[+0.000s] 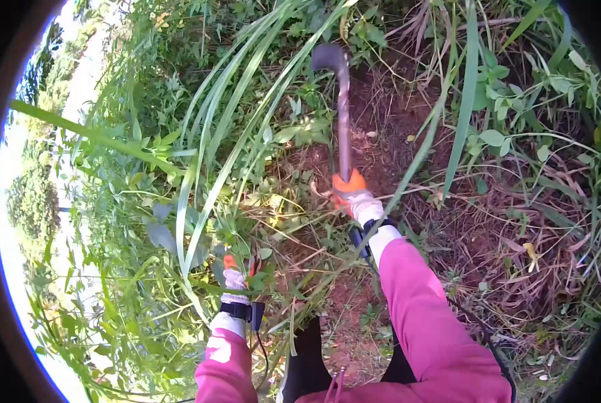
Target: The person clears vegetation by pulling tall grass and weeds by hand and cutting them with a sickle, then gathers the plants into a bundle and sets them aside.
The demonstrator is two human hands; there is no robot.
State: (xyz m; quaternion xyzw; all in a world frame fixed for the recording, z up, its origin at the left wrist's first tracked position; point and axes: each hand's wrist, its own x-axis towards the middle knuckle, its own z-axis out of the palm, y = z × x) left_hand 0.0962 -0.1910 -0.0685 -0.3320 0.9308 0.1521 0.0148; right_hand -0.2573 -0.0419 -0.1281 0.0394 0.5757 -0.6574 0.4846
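Observation:
My right hand (349, 189), in an orange and white glove, is closed around the lower end of a long-handled sickle (344, 127). Its dark, curved head (329, 58) points up and hooks to the left, over the weeds. At the lower left, my left hand (230, 263) wears a matching glove and reaches in among green leaves and stems. Foliage covers most of its fingers, so its grip does not show. Long grass blades (210, 144) arch just above it.
Reddish bare soil (381, 117) with dry stalks (515, 235) lies at the right. Leafy weeds (146, 101) grow thickly on the left, and broad grass blades (465, 101) hang at upper right. My dark-clothed legs (307, 352) stand at the bottom. A bright pale strip borders the far left.

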